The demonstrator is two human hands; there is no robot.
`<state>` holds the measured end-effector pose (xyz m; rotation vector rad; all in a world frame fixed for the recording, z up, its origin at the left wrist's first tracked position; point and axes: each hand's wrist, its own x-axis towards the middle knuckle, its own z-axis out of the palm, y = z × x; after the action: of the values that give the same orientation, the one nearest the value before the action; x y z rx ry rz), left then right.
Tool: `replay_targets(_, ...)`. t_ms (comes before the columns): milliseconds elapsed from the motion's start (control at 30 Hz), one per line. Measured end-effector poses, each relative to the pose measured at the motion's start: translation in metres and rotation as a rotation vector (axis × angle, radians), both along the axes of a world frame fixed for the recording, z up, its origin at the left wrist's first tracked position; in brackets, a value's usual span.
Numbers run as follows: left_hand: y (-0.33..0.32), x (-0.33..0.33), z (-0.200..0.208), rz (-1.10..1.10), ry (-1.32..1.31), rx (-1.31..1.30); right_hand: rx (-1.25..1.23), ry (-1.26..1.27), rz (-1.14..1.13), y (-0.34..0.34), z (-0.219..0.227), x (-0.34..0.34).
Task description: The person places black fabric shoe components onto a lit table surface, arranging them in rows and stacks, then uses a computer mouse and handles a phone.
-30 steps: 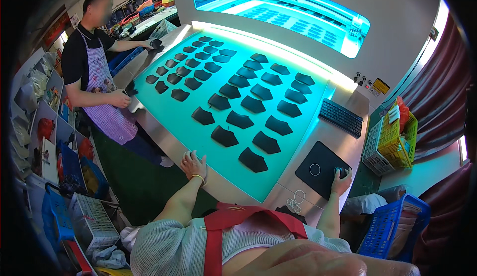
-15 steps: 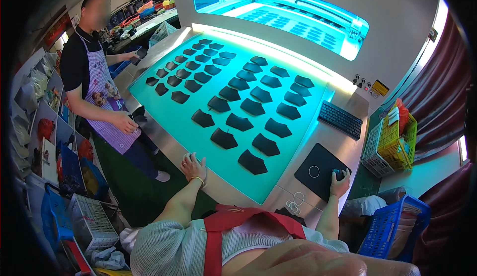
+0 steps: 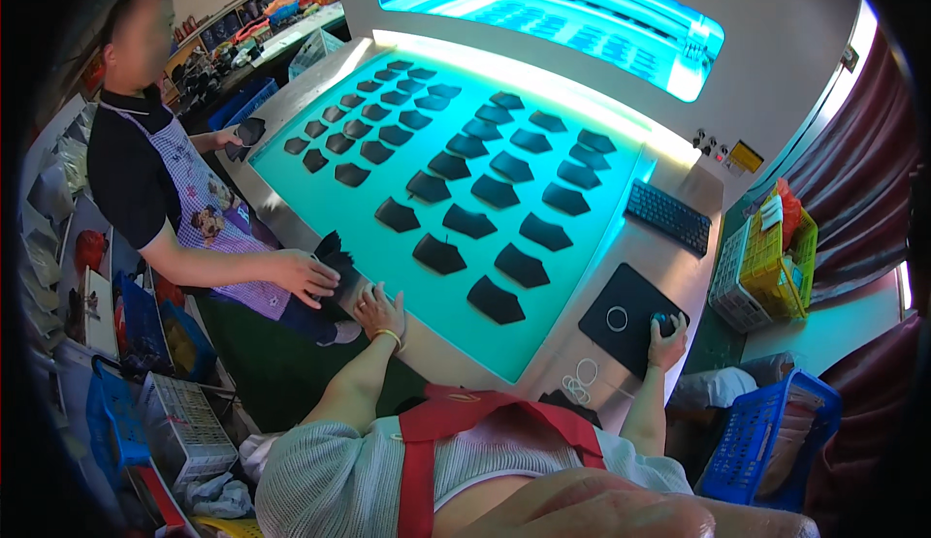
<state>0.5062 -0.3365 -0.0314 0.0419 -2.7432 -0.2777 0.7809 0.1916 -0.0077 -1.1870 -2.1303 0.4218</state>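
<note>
My left hand lies on the metal near edge of a machine table, fingers spread and holding nothing. On a black mouse pad, my right hand wraps round a dark computer mouse. Rows of black, pointed flat pieces are laid out on the teal-lit table surface. Left of the table stands a co-worker in a checked apron. Black pieces are by that person's nearer hand, close to my left hand, and another dark piece is in the farther hand.
A black keyboard sits beyond the mouse pad, and a coiled white cable near it. Yellow and blue plastic baskets stand at the right. White crates and shelves line the left. A lit machine window is behind the table.
The co-worker has stepped and leaned closer to the table, bringing the nearer hand and black pieces toward my left hand. My hands stay in place; the view has shifted slightly.
</note>
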Motion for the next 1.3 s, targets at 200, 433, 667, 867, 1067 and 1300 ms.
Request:
replay_targets(200,0.005,-0.010,0.001,-0.016,-0.033,-0.032,0.042,0.047,0.043,0.014,-0.004,-0.010)
replay_targets(433,0.003,-0.018,0.002,-0.067,0.018,-0.063,0.031,0.059,-0.010,0.013,0.000,-0.021)
replay_targets(667,-0.017,-0.031,0.060,-0.581,0.207,-0.011,-0.022,0.024,-0.056,0.005,-0.001,-0.011)
replay_targets(867,-0.050,-0.125,0.152,-0.480,-0.187,-0.286,0.009,-0.013,-0.043,0.008,-0.004,-0.012)
replay_targets(1067,-0.025,-0.185,0.154,-0.044,-0.752,-0.466,0.205,0.110,0.099,0.034,-0.008,-0.012)
replay_targets(1300,-0.055,-0.165,0.121,-0.090,-0.828,-0.319,-0.022,0.160,0.003,0.012,-0.017,-0.007)
